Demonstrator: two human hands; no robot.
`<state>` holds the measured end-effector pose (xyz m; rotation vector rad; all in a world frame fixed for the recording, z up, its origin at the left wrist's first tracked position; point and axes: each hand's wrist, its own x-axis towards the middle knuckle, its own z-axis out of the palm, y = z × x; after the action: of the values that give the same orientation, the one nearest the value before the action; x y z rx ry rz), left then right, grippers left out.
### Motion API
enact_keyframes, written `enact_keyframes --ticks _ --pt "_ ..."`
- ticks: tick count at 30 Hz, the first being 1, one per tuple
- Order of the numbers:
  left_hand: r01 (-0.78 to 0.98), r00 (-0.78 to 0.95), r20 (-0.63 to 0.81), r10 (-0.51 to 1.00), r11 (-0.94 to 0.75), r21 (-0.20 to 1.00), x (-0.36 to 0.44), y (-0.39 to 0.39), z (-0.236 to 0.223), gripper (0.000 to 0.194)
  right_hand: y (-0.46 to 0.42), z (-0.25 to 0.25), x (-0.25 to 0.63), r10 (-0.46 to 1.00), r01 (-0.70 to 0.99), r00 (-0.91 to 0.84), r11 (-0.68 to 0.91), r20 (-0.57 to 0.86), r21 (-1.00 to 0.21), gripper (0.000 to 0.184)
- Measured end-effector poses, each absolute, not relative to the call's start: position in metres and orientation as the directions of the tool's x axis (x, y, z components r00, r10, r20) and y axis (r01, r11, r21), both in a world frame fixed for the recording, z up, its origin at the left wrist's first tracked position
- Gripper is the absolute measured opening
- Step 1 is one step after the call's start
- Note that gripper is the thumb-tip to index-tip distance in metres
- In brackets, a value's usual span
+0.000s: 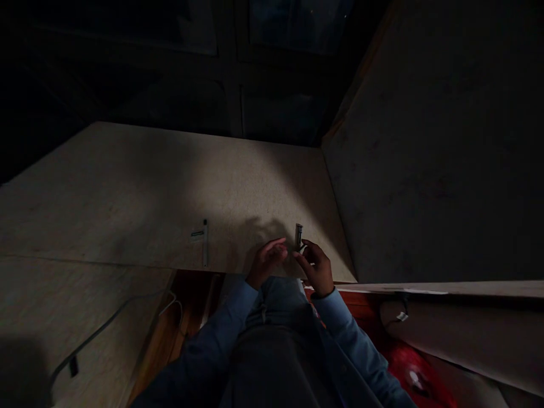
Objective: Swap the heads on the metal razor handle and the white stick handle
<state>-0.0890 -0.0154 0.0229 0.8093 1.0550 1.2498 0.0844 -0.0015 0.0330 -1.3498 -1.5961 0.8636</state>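
Observation:
My right hand [315, 266] is at the table's near edge, its thumb and index finger closed around a small pale item [302, 248] whose kind I cannot make out. Just beyond those fingertips is a short, narrow dark-and-silver object [299, 232]; whether it lies on the table or is joined to the pale item is unclear. To the left, my left hand [268, 260] hovers with its index finger stretched and the other fingers loosely curled, nothing visible in it. Further left lies a thin, light pen-like stick [205, 243] with a dark end. Beside it is a small flat rectangular piece [197, 234].
The pale tabletop [238, 181] meets a tall panel [433, 170] on the right. Dark window panes [293, 28] stand behind. A grey cable [102, 328] runs across a lower surface at left. Something red and shiny [414, 374] sits low at right.

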Motion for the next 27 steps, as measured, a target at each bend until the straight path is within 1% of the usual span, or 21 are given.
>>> enact_keyframes --ticks 3,5,8,11,15,21,25,27 --pt "-0.521 0.032 -0.183 0.983 0.172 0.836 -0.101 -0.028 0.030 0.066 -0.006 0.052 0.060 0.955 0.462 -0.158 0.295 0.250 -0.836 0.045" --pt "-0.606 0.103 -0.205 0.973 0.225 0.763 -0.110 -0.034 0.033 0.065 -0.009 0.062 0.047 0.929 0.518 -0.223 0.370 0.296 -0.771 0.043" --pt "-0.652 0.183 -0.216 0.959 0.282 0.704 -0.122 -0.040 0.034 0.059 -0.015 0.068 0.032 0.889 0.567 -0.313 0.457 0.334 -0.685 0.042" --pt "-0.672 0.174 -0.212 0.962 0.274 0.688 -0.131 -0.046 0.031 0.055 -0.020 0.068 0.021 0.861 0.593 -0.386 0.507 0.331 -0.625 0.041" --pt "-0.707 0.156 -0.243 0.958 0.280 0.649 -0.141 -0.054 0.022 0.054 -0.027 0.063 0.012 0.834 0.620 -0.453 0.548 0.315 -0.562 0.040" --pt "-0.747 0.113 -0.274 0.955 0.264 0.610 -0.153 -0.066 0.017 0.053 -0.028 0.058 0.000 0.786 0.608 -0.538 0.613 0.305 -0.505 0.038" --pt "-0.746 0.104 -0.227 0.968 0.227 0.626 -0.156 -0.067 0.017 0.050 -0.026 0.060 -0.007 0.769 0.591 -0.575 0.627 0.280 -0.508 0.035" --pt "-0.750 0.095 -0.197 0.976 0.200 0.630 -0.157 -0.066 0.015 0.047 -0.025 0.064 -0.010 0.765 0.570 -0.587 0.624 0.266 -0.535 0.034"
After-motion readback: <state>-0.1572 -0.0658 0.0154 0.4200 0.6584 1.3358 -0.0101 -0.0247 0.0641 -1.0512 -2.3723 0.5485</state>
